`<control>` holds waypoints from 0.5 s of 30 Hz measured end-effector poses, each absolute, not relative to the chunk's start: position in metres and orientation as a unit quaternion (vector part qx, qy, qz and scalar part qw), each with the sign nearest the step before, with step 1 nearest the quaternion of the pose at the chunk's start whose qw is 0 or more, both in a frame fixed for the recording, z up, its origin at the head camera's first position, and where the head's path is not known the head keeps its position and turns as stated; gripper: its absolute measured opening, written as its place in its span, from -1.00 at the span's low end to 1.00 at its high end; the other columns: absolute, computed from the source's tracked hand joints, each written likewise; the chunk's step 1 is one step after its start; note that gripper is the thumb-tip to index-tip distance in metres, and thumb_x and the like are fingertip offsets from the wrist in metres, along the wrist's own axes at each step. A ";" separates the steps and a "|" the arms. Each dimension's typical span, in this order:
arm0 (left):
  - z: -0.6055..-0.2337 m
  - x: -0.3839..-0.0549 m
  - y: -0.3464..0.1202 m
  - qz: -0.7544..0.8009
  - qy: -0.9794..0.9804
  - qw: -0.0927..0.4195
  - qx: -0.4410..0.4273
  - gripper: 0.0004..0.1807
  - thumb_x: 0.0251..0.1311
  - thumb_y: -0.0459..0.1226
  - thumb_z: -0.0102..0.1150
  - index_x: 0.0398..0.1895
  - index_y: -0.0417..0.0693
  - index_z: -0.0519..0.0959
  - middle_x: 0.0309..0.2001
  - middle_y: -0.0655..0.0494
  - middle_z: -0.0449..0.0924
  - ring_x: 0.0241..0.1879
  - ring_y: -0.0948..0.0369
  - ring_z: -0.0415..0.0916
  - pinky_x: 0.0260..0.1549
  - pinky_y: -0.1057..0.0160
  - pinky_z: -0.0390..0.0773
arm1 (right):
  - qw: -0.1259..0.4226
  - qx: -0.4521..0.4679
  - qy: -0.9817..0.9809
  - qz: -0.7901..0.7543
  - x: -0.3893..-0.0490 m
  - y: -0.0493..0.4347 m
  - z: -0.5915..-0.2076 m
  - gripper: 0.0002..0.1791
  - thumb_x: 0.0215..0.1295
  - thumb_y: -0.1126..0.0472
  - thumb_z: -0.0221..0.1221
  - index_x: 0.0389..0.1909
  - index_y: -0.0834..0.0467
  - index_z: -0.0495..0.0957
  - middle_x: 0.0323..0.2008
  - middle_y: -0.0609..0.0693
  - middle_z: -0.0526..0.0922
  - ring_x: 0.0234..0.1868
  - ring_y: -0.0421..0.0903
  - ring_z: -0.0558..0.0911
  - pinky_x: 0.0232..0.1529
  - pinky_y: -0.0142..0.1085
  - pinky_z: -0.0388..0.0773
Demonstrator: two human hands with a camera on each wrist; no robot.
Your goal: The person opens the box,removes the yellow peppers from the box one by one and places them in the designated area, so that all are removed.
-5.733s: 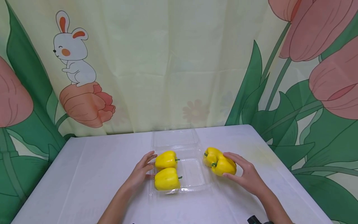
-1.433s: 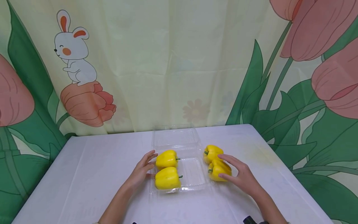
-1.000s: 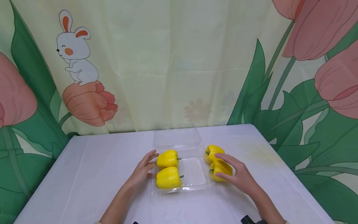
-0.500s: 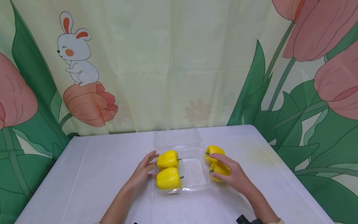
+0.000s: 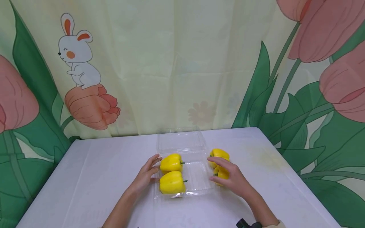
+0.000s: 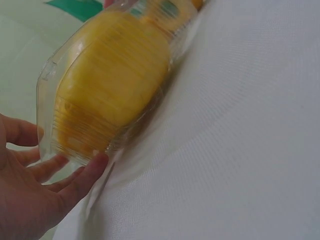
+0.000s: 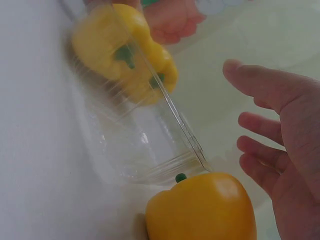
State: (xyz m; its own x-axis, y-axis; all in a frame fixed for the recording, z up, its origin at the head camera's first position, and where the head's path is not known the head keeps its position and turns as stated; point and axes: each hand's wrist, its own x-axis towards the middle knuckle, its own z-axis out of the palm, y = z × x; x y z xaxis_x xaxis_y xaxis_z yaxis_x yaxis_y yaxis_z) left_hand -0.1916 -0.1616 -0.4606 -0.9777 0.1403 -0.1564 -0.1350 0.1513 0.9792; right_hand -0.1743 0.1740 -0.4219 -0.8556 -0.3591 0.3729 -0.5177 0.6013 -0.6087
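A clear plastic clamshell box (image 5: 196,177) lies on the table with its lid (image 5: 181,141) folded back. Two yellow bell peppers sit in its left half, the farther one (image 5: 170,163) behind the nearer one (image 5: 171,183). My left hand (image 5: 144,177) touches the box's left wall with extended fingertips, as the left wrist view also shows. Outside the box, to its right, are two more yellow bell peppers: a farther one (image 5: 220,153) and a nearer one (image 5: 223,173), partly hidden. Over them my right hand (image 5: 232,180) hovers, fingers spread and apart from the pepper (image 7: 202,210) in the right wrist view.
A white cloth covers the table (image 5: 108,164). Behind its far edge hangs a curtain (image 5: 199,63) printed with tulips and a rabbit. A dark device (image 5: 248,223) shows by my right wrist. The right half of the box holds no pepper.
The nearer right-hand pepper has turned and shifted toward me since the earliest frame. My right hand has come off it and moved left toward the box. My left hand stays put.
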 end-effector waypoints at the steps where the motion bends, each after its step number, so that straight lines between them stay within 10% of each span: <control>1: -0.460 -0.191 -0.161 0.651 0.751 0.105 0.003 -0.39 0.38 -0.33 -0.22 0.49 0.13 0.07 0.48 0.01 0.15 0.40 -0.14 0.18 0.02 0.03 0.61 | 0.106 0.250 -0.887 0.374 -0.174 0.173 -0.422 -0.33 0.00 0.16 0.44 0.21 -0.09 0.49 0.19 -0.18 0.57 0.22 -0.11 0.51 0.19 -0.27 0.53; 15: -0.460 -0.189 -0.161 0.647 0.755 0.104 0.003 -0.40 0.40 -0.32 -0.22 0.50 0.14 0.06 0.48 0.03 0.15 0.40 -0.12 0.19 0.06 0.00 0.58 | 0.084 0.261 -0.879 0.389 -0.173 0.163 -0.421 -0.34 0.03 0.06 0.42 0.22 -0.13 0.48 0.19 -0.20 0.57 0.26 -0.11 0.50 0.21 -0.22 0.51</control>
